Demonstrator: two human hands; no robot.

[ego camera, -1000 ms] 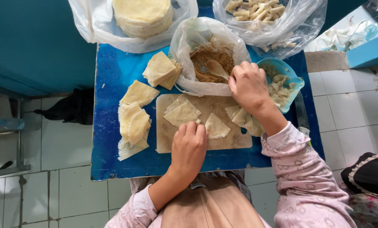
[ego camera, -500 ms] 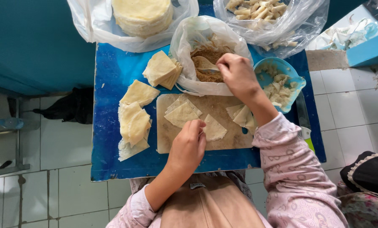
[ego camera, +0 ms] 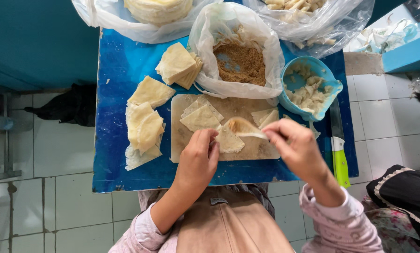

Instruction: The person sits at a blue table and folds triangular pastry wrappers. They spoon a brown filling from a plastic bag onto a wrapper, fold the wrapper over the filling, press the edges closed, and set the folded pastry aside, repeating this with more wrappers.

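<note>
Under left hand — pastry sheet half-hidden

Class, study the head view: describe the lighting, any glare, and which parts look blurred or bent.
Head view: soft, even light with faint shadows; mild glare on the clear plastic bags at top; the spoon and right hand are slightly motion-blurred, the left hand sharper; the blue table edges bow from wide-angle distortion.

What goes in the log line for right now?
left hand: on wrapper | right hand: holds spoon over board | filling bag open
</note>
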